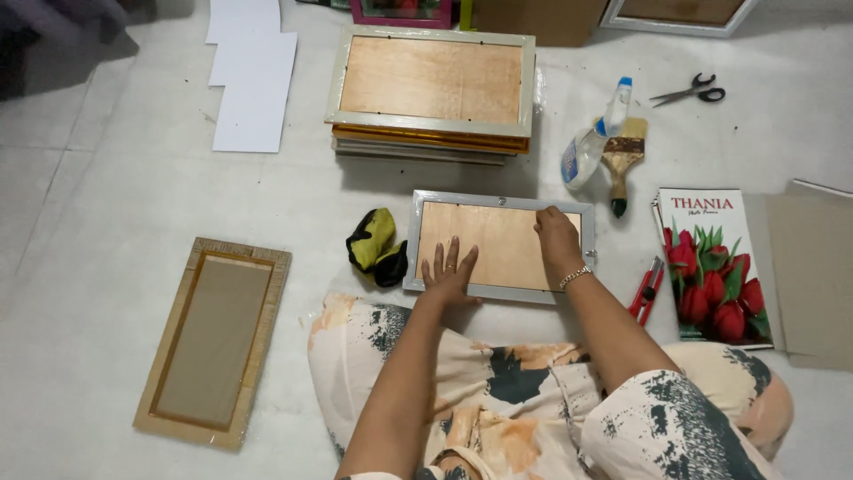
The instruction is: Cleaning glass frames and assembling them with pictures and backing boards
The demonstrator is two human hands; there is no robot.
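Observation:
A grey picture frame (426, 200) lies face down on the floor in front of my knees, its wooden backing board (498, 249) facing up. My left hand (449, 271) rests flat on the board's near left part, fingers spread. My right hand (557, 233) presses with its fingertips on the board near the frame's far right edge; a bracelet circles that wrist. Neither hand holds anything.
A stack of frames (433, 89) lies behind it. A yellow-black cloth (378, 246) sits to the left, a gold frame (216, 338) farther left. On the right are a spray bottle (593, 138), brush (621, 160), scissors (691, 91), red cutter (647, 289), tulip print (713, 267), cardboard (813, 276). White sheets (253, 76) lie far left.

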